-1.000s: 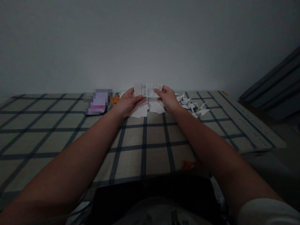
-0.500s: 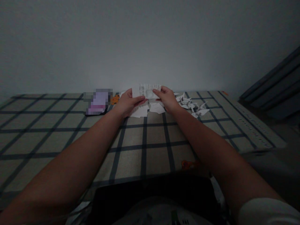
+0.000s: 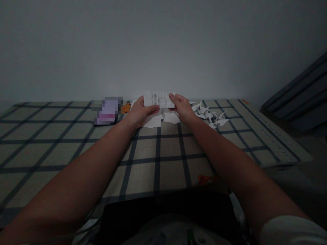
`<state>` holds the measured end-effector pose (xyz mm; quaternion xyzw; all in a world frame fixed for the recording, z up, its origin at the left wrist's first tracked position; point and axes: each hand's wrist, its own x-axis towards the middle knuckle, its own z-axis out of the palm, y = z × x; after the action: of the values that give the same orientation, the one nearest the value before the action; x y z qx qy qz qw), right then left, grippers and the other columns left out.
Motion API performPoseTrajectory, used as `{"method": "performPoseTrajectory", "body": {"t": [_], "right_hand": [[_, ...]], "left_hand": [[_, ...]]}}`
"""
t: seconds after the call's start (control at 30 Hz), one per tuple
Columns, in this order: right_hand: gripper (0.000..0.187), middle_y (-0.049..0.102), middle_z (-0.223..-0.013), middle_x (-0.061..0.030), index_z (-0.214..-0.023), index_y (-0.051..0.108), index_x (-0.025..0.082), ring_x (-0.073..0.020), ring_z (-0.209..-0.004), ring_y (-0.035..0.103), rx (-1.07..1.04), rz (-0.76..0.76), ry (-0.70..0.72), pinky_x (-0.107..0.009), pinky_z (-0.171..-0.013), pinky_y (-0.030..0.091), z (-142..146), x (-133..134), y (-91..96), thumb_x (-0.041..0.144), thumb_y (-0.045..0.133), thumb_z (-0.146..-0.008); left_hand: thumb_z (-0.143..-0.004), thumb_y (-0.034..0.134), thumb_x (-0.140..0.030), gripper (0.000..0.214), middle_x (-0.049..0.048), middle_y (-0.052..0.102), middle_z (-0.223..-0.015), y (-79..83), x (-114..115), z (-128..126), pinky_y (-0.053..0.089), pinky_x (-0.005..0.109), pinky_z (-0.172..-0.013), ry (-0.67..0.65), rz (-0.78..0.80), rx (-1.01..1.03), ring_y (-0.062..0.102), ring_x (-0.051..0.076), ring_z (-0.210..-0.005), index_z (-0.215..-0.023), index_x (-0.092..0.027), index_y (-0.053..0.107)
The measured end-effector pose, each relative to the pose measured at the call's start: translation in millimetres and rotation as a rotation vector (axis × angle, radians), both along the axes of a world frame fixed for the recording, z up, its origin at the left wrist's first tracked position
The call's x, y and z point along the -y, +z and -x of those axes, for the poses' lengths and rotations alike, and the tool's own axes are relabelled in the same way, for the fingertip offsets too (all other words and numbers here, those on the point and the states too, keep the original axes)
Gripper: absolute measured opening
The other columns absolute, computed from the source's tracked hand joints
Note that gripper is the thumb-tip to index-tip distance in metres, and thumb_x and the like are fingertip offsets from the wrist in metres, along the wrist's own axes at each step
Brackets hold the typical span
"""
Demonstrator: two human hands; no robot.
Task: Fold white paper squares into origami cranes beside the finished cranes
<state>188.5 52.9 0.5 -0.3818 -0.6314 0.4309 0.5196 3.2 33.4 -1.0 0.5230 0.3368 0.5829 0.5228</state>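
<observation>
A printed sheet of paper (image 3: 161,99) is held up between my two hands above the table. My left hand (image 3: 140,111) pinches its lower left side, thumb on the near face. At its right edge, my right hand (image 3: 180,106) grips it with the thumb on top; the fingers behind are mostly hidden. Beneath the hands lie loose white paper pieces, one (image 3: 171,117) below the sheet's middle and another (image 3: 153,121) close to my left hand. To the right of my right hand is a heap of folded paper shapes (image 3: 208,115) with pointed ends.
A checked cloth (image 3: 168,146) covers the table, which meets a plain wall (image 3: 163,47). On the left lies a phone (image 3: 108,110), its screen blurred out. Beside it is an orange patch (image 3: 126,108). Dark folded fabric (image 3: 304,92) hangs at the far right.
My right thumb has shifted upward along the sheet's right side, and the sheet is slightly lower and turned a little. My left hand has stayed nearly in place.
</observation>
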Motion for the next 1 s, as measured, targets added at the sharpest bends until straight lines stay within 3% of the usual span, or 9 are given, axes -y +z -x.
{"method": "performPoseTrajectory", "body": {"t": [0.1, 0.23, 0.37, 0.53, 0.77, 1.0], "right_hand": [[0.052, 0.07, -0.087, -0.0045, -0.087, 0.063, 0.021, -0.0136, -0.075, 0.066, -0.035, 0.023, 0.063, -0.024, -0.064, 0.054, 1, 2, 0.7, 0.073, 0.058, -0.081], [0.038, 0.071, -0.079, -0.0035, -0.083, 0.067, 0.017, -0.0109, -0.063, 0.06, 0.08, 0.012, 0.066, -0.022, -0.058, 0.049, 3, 4, -2.2, 0.051, 0.079, -0.072], [0.03, 0.071, -0.075, -0.0033, -0.082, 0.069, 0.015, -0.0108, -0.06, 0.058, 0.114, -0.008, 0.011, -0.023, -0.056, 0.047, 3, 3, -3.5, 0.042, 0.079, -0.073], [0.026, 0.073, -0.078, -0.0058, -0.082, 0.07, 0.015, -0.0116, -0.063, 0.061, 0.086, 0.026, 0.018, -0.023, -0.057, 0.049, 3, 0, -2.8, 0.039, 0.077, -0.077], [0.037, 0.075, -0.092, -0.0088, -0.086, 0.066, 0.016, -0.0121, -0.071, 0.066, -0.06, 0.111, 0.184, -0.024, -0.064, 0.054, 6, 1, -3.5, 0.053, 0.061, -0.09], [0.05, 0.074, -0.09, -0.0082, -0.094, 0.061, 0.018, -0.0119, -0.071, 0.066, -0.116, 0.167, 0.172, -0.023, -0.064, 0.054, 4, 2, 0.0, 0.066, 0.05, -0.091]], "left_hand": [[-0.061, 0.084, -0.014, 0.049, 0.0074, 0.073, -0.106, 3.2, 2, -1, 0.059, 0.034, -0.088, 0.071, -0.004, 0.029, 0.072, 0.019, -0.091, -0.102, -0.017, 0.059], [-0.061, 0.085, -0.015, 0.049, 0.0091, 0.073, -0.108, 4.1, 5, -3, 0.059, 0.034, -0.089, 0.035, -0.027, 0.029, 0.072, 0.02, -0.092, -0.103, -0.016, 0.06], [-0.061, 0.088, -0.021, 0.051, 0.0107, 0.073, -0.112, 0.7, 4, -3, 0.059, 0.032, -0.086, -0.041, -0.068, 0.005, 0.072, 0.021, -0.093, -0.105, -0.016, 0.061], [-0.06, 0.089, -0.023, 0.055, 0.0103, 0.073, -0.111, 1.2, 3, -2, 0.06, 0.031, -0.084, 0.013, -0.074, 0.011, 0.072, 0.021, -0.094, -0.105, -0.017, 0.059], [-0.063, 0.085, -0.016, 0.045, 0.0072, 0.074, -0.106, 2.6, -1, 1, 0.06, 0.031, -0.088, 0.109, -0.044, 0.05, 0.073, 0.018, -0.092, -0.101, -0.018, 0.061], [-0.075, 0.078, -0.013, 0.038, 0.0069, 0.073, -0.114, 4.0, -4, 5, 0.055, 0.03, -0.102, -0.027, 0.057, 0.113, 0.071, 0.019, -0.107, -0.109, -0.02, 0.062]]}}
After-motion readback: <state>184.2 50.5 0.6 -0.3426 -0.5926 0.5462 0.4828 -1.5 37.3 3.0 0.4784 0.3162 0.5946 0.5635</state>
